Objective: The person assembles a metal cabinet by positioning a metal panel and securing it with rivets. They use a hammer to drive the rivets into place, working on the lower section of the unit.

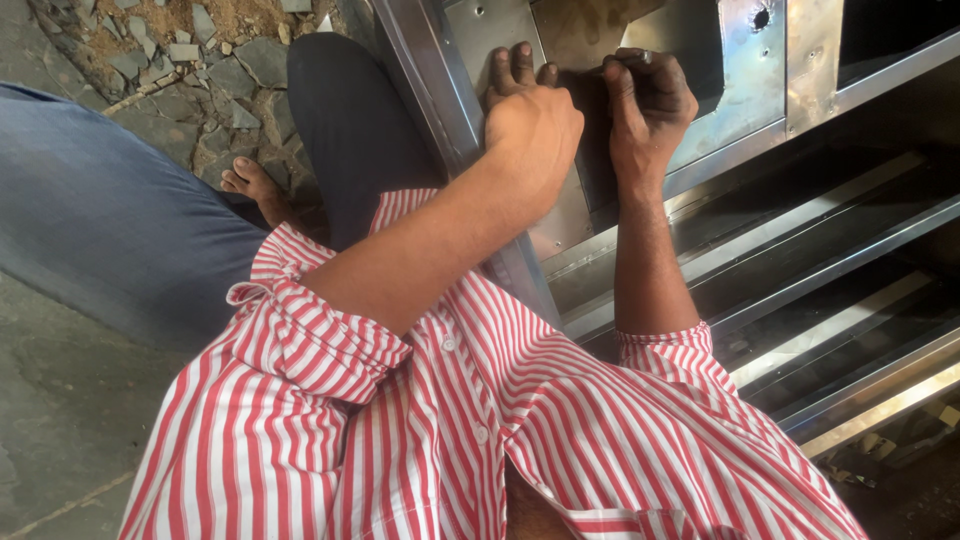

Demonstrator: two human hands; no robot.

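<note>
Striped shirt sleeves [330,350] lead up to both hands on a steel frame.
Left hand [530,125] presses flat, fingers spread, on the steel panel [560,225]; right hand [645,100] curls closed, pinching something too small to identify. Steady downward pressure would probably keep the panel from shifting.

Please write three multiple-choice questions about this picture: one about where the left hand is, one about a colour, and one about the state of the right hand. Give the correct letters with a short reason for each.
1. Where does the left hand rest?
A. flat on the steel panel
B. on the stone floor
C. on the knee

2. What colours is the shirt?
A. plain blue
B. red and white stripes
C. green checks

3. How is the right hand?
A. open and flat
B. hanging free
C. curled closed near the steel frame

Answers:
1 A, its palm and fingers press on the steel panel.
2 B, the stripes show on the sleeves and chest.
3 C, its fingers are bent in; whatever they grip is hidden.
</note>
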